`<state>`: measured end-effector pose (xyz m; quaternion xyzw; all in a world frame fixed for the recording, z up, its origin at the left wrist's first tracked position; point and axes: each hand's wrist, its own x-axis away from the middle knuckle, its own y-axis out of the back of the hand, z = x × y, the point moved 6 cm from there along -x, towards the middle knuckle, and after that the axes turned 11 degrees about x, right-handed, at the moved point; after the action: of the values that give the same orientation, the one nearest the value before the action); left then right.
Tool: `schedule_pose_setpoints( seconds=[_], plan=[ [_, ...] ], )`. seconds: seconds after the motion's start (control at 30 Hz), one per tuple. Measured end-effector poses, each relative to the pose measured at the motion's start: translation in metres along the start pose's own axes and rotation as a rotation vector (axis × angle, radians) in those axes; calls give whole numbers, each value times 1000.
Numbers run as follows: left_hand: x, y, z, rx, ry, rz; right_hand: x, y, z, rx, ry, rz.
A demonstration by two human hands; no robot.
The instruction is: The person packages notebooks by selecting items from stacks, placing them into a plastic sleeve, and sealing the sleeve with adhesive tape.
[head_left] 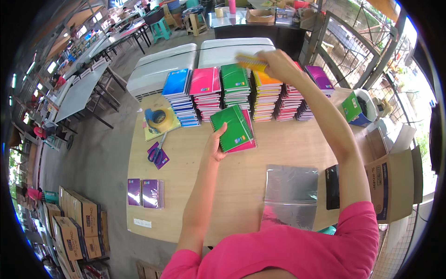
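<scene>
My left hand (217, 144) grips a green spiral notebook (232, 128) over the middle of the table, thumb on its cover. A pink notebook (249, 140) sticks out from beneath it. Farther off, my right hand (281, 65) is closed on a yellow spiral notebook (251, 62), smeared by motion, above the stacks. Behind my left hand stand tall notebook stacks in a row: blue (176, 83), pink (205, 80), green (234, 76) and orange (269, 79). A red stack (289, 106) is partly hidden by my right arm; a purple stack (319, 78) stands at the right end.
At the table's left lie tape rolls (160, 120), scissors (158, 153) and two purple notebooks (151, 193). Clear plastic sheets (291, 190) lie near my body. An open carton (395, 186) stands right, a bin (364, 109) behind it. White wrapped blocks (162, 65) sit beyond the stacks.
</scene>
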<state>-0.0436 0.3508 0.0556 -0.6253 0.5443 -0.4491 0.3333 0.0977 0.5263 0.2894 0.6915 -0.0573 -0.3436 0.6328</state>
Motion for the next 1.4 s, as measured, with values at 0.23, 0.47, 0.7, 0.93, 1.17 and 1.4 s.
schedule_pose_setpoints(
  seconds=[0.23, 0.47, 0.7, 0.93, 1.17, 1.4],
  plan=[
    [27, -22, 57, 300, 395, 351, 134, -31, 102, -215, 637, 78],
    [9, -25, 95, 173, 289, 101, 120, -18, -82, 282, -200, -237],
    [-13, -36, 96, 80, 217, 123, 144, -24, -142, 132, -262, -274],
    [-15, -43, 101, 28, 147, 133, 197, 28, 19, 192, -15, -669],
    [-4, -43, 122, 195, 136, 91, 207, -7, -7, -218, -209, -240],
    [-12, -63, 156, 106, 156, 72, 200, 2, -310, 284, -1304, 332]
  ],
)
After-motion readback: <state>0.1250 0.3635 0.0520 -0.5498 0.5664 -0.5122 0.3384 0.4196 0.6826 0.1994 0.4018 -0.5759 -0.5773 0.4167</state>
